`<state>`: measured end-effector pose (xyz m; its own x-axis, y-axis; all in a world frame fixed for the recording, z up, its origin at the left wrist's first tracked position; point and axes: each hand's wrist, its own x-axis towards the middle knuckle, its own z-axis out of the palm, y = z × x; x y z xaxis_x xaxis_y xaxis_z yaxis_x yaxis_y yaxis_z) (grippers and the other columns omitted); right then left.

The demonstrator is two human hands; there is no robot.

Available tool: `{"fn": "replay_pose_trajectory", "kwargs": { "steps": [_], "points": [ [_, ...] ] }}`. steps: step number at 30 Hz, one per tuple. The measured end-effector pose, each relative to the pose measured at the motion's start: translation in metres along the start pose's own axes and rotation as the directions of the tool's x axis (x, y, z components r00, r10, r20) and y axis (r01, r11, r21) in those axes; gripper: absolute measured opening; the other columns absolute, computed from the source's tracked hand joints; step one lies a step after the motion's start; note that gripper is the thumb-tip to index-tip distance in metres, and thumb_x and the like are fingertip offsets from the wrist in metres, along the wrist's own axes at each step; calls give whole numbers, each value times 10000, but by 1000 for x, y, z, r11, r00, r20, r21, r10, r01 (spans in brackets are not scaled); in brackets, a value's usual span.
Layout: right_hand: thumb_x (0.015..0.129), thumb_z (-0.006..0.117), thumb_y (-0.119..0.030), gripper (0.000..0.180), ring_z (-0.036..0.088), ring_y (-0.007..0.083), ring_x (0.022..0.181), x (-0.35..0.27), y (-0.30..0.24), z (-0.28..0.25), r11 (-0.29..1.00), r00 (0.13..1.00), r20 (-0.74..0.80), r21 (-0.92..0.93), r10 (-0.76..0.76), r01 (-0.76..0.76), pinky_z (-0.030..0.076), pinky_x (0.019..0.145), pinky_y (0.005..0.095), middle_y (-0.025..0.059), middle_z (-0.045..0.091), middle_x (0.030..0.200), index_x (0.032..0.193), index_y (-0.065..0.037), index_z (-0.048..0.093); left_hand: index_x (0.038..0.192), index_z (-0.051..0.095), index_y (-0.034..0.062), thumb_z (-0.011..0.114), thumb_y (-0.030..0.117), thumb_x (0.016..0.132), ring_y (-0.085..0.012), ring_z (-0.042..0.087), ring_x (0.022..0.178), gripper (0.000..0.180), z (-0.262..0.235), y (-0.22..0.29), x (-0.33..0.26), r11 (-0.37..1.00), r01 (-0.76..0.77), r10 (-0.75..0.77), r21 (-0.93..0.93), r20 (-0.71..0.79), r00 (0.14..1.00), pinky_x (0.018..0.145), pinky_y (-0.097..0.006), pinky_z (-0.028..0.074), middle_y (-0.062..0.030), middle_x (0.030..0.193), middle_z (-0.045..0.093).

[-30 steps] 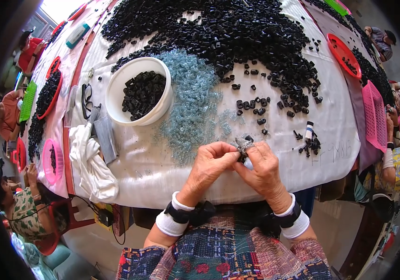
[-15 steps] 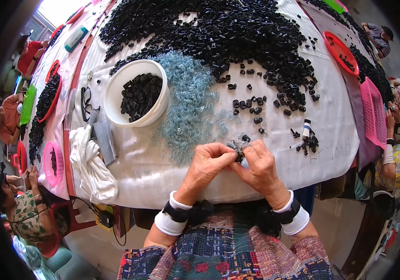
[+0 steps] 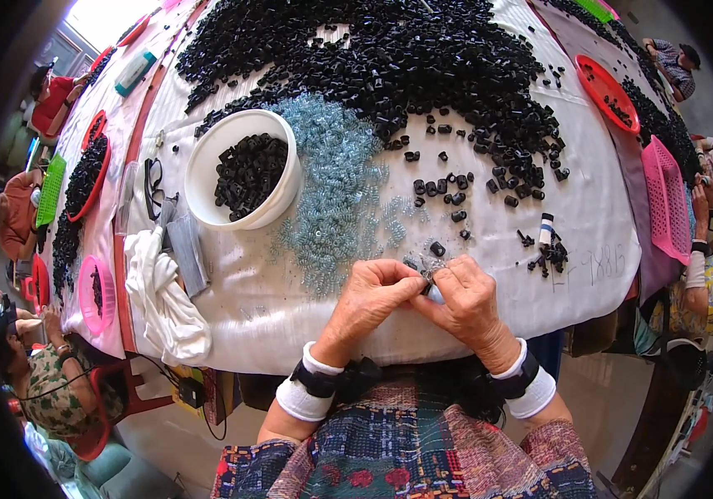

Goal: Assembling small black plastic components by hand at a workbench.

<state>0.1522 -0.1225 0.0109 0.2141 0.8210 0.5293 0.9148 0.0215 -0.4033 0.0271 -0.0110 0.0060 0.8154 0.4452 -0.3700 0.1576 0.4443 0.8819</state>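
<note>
My left hand (image 3: 366,301) and my right hand (image 3: 475,309) meet near the front edge of the white-covered table, fingertips pinched together. Whatever lies between them is too small and too covered to make out. Just beyond my fingertips sits a black cylindrical plastic part (image 3: 437,249), with some tiny clear bits around it. A pile of small clear bluish ring-like pieces (image 3: 331,191) spreads beyond my left hand. Beside that pile, a white bowl (image 3: 197,154) holds many black parts. Several loose black parts (image 3: 431,188) lie farther out, ahead of my hands.
A large heap of black parts (image 3: 356,58) covers the far table. At right are smaller black pieces (image 3: 549,259), a white-and-dark cylinder (image 3: 546,228) and a pink basket (image 3: 664,200). White cloth (image 3: 165,299) and glasses (image 3: 153,188) lie left. Other people sit at both sides.
My hands stay together in nearly the same place, with slight finger movement. The black part beyond my fingertips shows a little more clearly.
</note>
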Motion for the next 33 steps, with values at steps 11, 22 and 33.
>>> {"fn": "replay_pose_trajectory", "kwargs": {
  "steps": [11,22,33],
  "points": [
    [589,784,-162,305,495,260,573,-1,4,6,998,999,-38,56,-4,7,431,490,347,89,460,635,670,-40,517,870,654,-30,648,104,833,-74,587,667,139,-1,2,-1,998,6,-6,-57,2,1000,626,-195,484,-42,767,648],
    [631,773,-195,314,495,252,563,0,0,2,1000,1000,-10,23,-6,6,425,473,349,92,451,638,674,-38,505,871,659,-28,662,101,818,-68,582,692,140,-3,3,1,1000,14,-14,2,42,999,655,-188,472,-29,792,649],
    [651,755,-145,285,483,240,522,-9,1,11,999,999,-37,34,-34,36,411,437,338,81,440,604,660,-45,488,871,652,-28,640,113,842,-74,590,674,145,-2,5,0,1000,25,-24,-6,49,999,624,-195,481,-29,771,641]
  ]
}}
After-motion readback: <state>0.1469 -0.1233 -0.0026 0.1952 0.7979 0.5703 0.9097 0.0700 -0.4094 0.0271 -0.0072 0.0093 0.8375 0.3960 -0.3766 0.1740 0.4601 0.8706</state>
